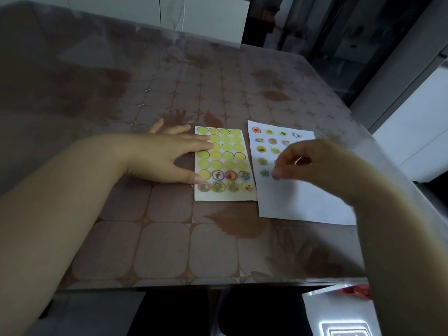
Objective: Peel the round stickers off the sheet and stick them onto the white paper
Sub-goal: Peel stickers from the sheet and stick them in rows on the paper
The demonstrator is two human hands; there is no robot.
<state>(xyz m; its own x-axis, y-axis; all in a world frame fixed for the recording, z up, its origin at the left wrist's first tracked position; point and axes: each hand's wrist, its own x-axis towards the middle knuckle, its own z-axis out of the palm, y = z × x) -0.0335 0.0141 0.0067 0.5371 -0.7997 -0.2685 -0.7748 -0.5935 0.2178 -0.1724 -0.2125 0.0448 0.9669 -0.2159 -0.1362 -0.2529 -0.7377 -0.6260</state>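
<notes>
I can read no text, number or brand anywhere from here. The round stickers (217,175) on the sticker sheet (225,196) and the white paper (303,202) carry only small coloured pictures, too blurred to make out.

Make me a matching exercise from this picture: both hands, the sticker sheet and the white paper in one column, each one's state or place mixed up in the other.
1. left hand
2. right hand
3. sticker sheet
4. white paper

A. lies on the right, lower part bare
B. pinches a sticker at the paper
C. rests flat on the sheet's left edge
D. mostly empty yellow circles

Pairs: 1-C, 2-B, 3-D, 4-A
</notes>
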